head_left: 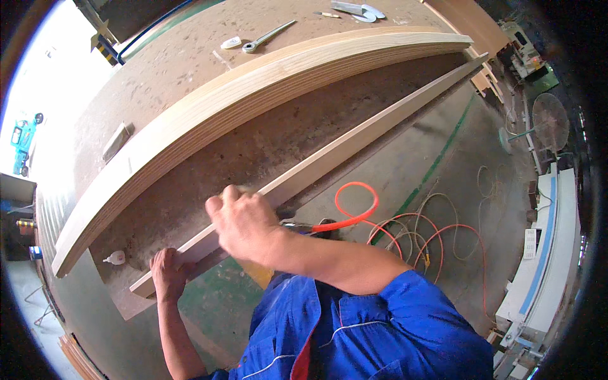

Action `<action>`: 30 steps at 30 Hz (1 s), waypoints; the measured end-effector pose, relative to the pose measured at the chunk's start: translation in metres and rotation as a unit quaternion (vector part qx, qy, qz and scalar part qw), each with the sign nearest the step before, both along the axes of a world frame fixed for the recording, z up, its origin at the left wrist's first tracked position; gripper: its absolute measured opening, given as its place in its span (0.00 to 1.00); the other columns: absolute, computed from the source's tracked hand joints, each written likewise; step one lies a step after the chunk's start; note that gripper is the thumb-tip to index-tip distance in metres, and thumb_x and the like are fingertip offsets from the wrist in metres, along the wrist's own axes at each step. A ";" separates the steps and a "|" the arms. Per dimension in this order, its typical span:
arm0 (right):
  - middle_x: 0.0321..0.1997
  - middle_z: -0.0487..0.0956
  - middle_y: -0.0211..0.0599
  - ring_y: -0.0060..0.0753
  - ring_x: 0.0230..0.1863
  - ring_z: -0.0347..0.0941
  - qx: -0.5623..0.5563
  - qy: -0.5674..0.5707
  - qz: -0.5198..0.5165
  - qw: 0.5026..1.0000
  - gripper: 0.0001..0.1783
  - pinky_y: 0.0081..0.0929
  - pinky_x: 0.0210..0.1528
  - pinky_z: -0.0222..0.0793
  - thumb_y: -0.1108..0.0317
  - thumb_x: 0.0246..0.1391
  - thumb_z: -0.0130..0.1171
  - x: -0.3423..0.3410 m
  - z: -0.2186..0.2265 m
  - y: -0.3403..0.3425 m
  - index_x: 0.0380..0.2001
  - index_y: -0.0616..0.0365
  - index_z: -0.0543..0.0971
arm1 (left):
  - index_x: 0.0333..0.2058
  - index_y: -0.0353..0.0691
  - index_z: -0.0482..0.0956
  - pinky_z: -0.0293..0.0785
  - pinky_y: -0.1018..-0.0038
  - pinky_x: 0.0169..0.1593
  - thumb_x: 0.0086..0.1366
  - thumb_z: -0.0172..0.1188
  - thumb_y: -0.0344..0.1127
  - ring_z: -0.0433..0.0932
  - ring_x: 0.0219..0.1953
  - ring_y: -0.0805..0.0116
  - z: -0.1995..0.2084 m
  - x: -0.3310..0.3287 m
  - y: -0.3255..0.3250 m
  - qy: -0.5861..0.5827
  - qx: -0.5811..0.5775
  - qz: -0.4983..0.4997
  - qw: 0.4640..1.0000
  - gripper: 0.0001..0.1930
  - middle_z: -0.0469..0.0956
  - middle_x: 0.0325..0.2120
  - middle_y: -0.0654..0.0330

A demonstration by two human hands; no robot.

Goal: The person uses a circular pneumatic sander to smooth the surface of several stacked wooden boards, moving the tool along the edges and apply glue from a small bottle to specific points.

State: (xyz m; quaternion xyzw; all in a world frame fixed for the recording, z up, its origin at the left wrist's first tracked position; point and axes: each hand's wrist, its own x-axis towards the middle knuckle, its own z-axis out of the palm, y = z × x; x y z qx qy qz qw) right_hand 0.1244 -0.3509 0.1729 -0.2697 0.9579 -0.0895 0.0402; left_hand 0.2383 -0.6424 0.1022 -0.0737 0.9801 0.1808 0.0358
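Observation:
A long pale wooden strip [354, 144] runs diagonally along the near edge of the workbench. Close to its lower left end, my left hand [170, 273] grips it, fingers curled over the top edge. Farther up the strip, my right hand [244, 221] is closed in a fist just above the wood, slightly blurred. What the right hand holds, if anything, is hidden from this angle. Beside its wrist, an orange air hose [345, 223] ends in a metal fitting [296, 225]. Beyond the strip lies a stack of curved laminated wooden pieces [253, 82].
A small white bottle [116, 258] lies near the left hand. Past the curved stack are a ratchet wrench [266, 38], a white container [231, 43] and a grey block [117, 140]. Coiled hoses [437, 234] spread on the floor; a fan [548, 123] stands right.

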 end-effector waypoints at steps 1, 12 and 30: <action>0.46 0.82 0.52 0.48 0.42 0.87 -0.012 0.015 0.003 1.000 0.18 0.41 0.40 0.85 0.60 0.65 0.57 0.006 0.002 -0.008 0.53 0.58 0.78 | 0.41 0.39 0.80 0.70 0.56 0.59 0.44 0.83 0.41 0.79 0.49 0.46 0.001 0.000 0.002 -0.003 -0.001 0.003 1.000 0.27 0.83 0.41 0.53; 0.53 0.81 0.61 0.64 0.52 0.83 -0.014 0.002 -0.276 0.961 0.27 0.60 0.56 0.81 0.52 0.58 0.69 -0.069 0.003 0.155 0.55 0.54 0.76 | 0.40 0.42 0.80 0.70 0.54 0.59 0.48 0.82 0.42 0.80 0.51 0.48 0.006 0.005 -0.003 0.002 -0.015 -0.023 1.000 0.24 0.84 0.41 0.55; 0.44 0.80 0.58 0.54 0.36 0.87 -0.026 0.057 -0.071 0.995 0.21 0.51 0.38 0.86 0.53 0.70 0.56 0.017 -0.010 0.003 0.50 0.62 0.77 | 0.37 0.39 0.78 0.70 0.53 0.57 0.44 0.81 0.39 0.78 0.46 0.44 0.008 0.000 0.008 0.011 -0.012 -0.006 1.000 0.24 0.81 0.37 0.52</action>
